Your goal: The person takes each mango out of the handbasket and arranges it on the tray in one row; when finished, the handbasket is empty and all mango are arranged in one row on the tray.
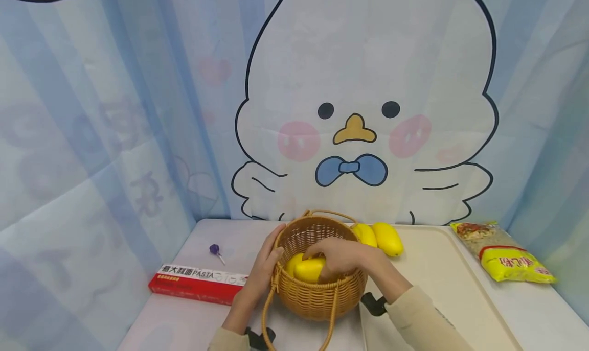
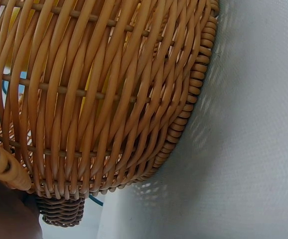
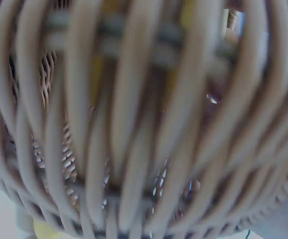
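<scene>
A round wicker basket (image 1: 310, 301) with looped handles stands in the front middle of the table. My left hand (image 1: 262, 269) holds its left side, thumb over the rim. Down inside it, my right hand (image 1: 339, 256) grips a smooth oval yellow fruit (image 1: 308, 271), mango-like in shape; part of the hand is hidden by the basket wall. Another yellow fruit (image 1: 293, 263) shows beside it. Basket weave (image 2: 99, 94) fills much of the left wrist view. In the right wrist view, blurred weave (image 3: 134, 109) hides the hand, with bits of yellow behind it.
Two more yellow fruits (image 1: 387, 238) lie on a cream tray (image 1: 432, 269) behind and right of the basket. A red pasta box (image 1: 198, 284) and a purple lollipop (image 1: 214, 249) are on the left. At the far right lies a yellow food packet (image 1: 511, 261). A patterned curtain (image 1: 349, 75) hangs behind.
</scene>
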The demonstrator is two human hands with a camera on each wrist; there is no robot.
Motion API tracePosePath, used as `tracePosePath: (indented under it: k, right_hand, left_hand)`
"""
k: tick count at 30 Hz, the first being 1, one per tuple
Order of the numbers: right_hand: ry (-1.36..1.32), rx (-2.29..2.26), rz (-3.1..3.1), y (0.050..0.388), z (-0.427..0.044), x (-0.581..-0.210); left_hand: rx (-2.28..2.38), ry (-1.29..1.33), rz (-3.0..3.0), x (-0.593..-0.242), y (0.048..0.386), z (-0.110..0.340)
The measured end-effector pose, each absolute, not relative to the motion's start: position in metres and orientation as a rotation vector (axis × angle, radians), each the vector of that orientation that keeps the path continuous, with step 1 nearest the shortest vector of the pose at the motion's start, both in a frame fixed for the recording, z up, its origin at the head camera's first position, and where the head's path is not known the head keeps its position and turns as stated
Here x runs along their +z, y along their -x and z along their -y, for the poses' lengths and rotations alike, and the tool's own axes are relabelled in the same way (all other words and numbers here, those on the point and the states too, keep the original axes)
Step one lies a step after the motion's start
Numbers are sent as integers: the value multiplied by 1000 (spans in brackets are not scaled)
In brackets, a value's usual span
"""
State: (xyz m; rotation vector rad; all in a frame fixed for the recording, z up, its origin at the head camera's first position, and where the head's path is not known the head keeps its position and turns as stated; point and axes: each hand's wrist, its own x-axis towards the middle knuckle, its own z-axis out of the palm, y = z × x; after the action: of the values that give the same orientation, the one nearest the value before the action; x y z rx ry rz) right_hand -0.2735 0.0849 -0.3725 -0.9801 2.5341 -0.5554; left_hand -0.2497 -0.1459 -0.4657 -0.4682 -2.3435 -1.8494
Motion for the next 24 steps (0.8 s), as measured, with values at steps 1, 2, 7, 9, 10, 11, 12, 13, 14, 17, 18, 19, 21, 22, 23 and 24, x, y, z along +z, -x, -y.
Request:
tracePosePath:
  k: [1, 2, 7, 9, 10, 11, 12, 13, 14, 17, 18, 19, 21, 22, 23, 24]
  right_hand:
    - [984, -580, -2541, 274, -86, -372]
    - [994, -597, -2551, 275, -87, -371]
    - [1031, -687, -2600, 279, -95, -371]
    - [1032, -717, -2632, 279, -98, -370]
    - [1028, -739, -2642, 279, -99, -369]
    - [1021, -765, -2651, 279, -100, -368]
    - [1012, -791, -2661, 279, -101, -367]
    - [1002, -820, -2668, 278, -102, -365]
    - [995, -849, -2675, 278, -103, -364]
    - [988, -939, -2681, 278, -106, -360]
    - [986, -968, -2680, 278, -107, -359]
    - [987, -993, -2678, 278, -108, -357]
    - [994, -1044, -2667, 279, -111, -354]
    - [993, -1066, -2662, 279, -112, -353]
    - [993, -1088, -2656, 279, -114, -351]
    - [996, -1105, -2658, 279, -116, -350]
  left_hand:
    - [-1852, 466, 2343, -465, 250, 146]
    - [-1856, 463, 2340, -465, 249, 146]
    - [-1859, 437, 2346, -465, 250, 145]
    - [-1851, 429, 2356, -465, 250, 144]
    - [-1849, 426, 2359, -465, 251, 144]
    - [-1847, 422, 2364, -465, 251, 144]
    - [-1848, 419, 2368, -465, 252, 144]
    - [-1852, 416, 2371, -464, 252, 144]
    - [-1857, 412, 2374, -464, 252, 144]
    - [-1862, 402, 2379, -463, 252, 144]
    - [-1859, 400, 2381, -463, 251, 144]
    - [-1856, 401, 2379, -463, 251, 143]
    - [-1847, 403, 2377, -463, 250, 143]
    - [-1842, 403, 2377, -463, 250, 143]
    - [-1841, 406, 2372, -463, 249, 143]
    - [-1842, 409, 2368, -463, 249, 143]
